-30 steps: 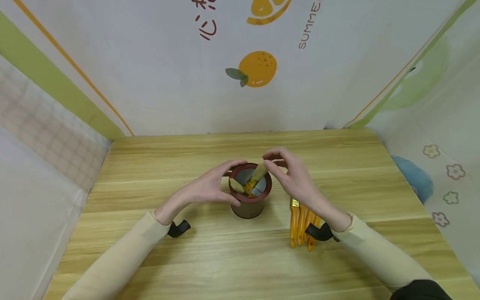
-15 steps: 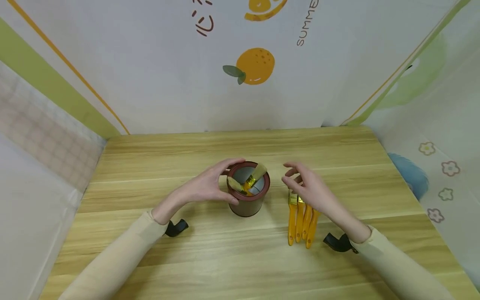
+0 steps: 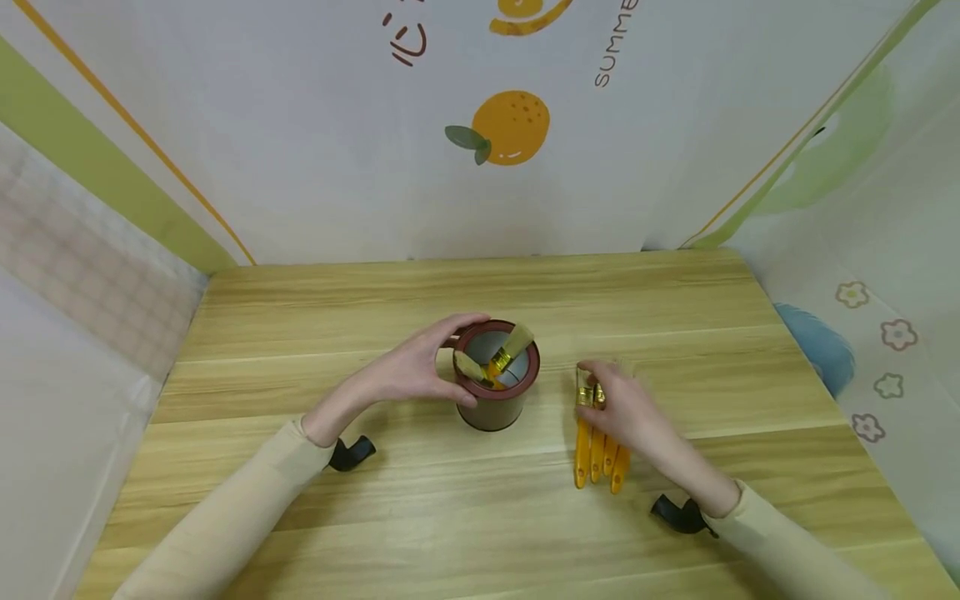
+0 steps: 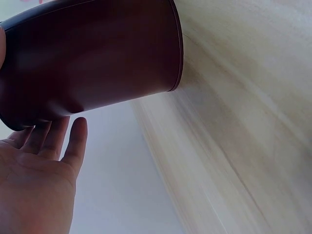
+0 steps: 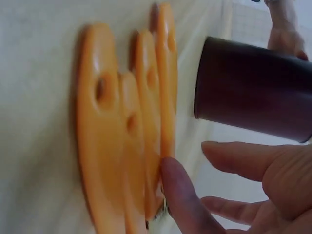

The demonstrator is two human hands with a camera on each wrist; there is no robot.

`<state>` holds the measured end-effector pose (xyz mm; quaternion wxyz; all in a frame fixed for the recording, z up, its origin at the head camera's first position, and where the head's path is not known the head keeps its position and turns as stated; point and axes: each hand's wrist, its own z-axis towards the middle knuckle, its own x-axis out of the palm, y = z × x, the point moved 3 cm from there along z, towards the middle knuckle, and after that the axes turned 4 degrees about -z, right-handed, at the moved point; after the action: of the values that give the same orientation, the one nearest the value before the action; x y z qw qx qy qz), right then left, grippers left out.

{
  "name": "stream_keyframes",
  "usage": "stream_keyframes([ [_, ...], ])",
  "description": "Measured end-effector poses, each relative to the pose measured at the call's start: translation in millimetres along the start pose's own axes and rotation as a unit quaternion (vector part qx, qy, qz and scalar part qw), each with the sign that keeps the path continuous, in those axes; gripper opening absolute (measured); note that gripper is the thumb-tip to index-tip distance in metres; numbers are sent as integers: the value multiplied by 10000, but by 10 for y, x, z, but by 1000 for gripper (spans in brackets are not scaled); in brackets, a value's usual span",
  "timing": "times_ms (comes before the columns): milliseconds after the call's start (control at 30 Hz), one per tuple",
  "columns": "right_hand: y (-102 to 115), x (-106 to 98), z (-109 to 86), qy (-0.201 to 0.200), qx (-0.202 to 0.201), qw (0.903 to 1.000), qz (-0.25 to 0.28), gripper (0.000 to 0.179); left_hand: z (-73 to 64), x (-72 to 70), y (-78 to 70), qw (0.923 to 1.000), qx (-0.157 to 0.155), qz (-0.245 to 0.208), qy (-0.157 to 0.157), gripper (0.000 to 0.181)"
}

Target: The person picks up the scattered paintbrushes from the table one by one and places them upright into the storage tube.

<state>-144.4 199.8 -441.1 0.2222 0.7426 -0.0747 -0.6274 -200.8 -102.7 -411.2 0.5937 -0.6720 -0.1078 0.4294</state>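
Observation:
My left hand holds a dark red-brown can near its rim, with fingers at the far side and thumb at the near side. The can stands upright on the table. Inside it lean paintbrushes with pale bristles, one brush to the right and another brush to the left. Over a row of several orange-handled paintbrushes is my right hand, covering some of their upper parts. In the right wrist view, a fingertip touches a brush handle, and the digits stand apart with no brush pinched between them.
The wood-grain table carries the can and the brush row. Behind it hangs a white printed sheet, with more sheeting at both sides. Dark wrist-worn camera pieces stick out under the sleeves.
My right hand has left the brush that leans in the can and moved right and down to the brushes on the table. The left hand stays on the can.

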Motion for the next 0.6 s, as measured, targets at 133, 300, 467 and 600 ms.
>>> stream_keyframes([
  [133, 38, 68, -55, -184, 21, 9998, 34, 70, -3, 1, 6, 10000, 17, -15, -17, 106],
  [300, 84, 137, -93, -266, 68, 9996, -12, 76, -5, 0, 5, 10000, -4, -42, -14, 106],
  [467, 108, 190, -103, -288, 73, 9995, 57, 83, 1, 3, 6, 10000, 42, -20, 1, 106],
  [600, 112, 208, -96, -339, 109, 9994, 5, 92, 3, 3, 10, 10000, 67, -26, -5, 105],
])
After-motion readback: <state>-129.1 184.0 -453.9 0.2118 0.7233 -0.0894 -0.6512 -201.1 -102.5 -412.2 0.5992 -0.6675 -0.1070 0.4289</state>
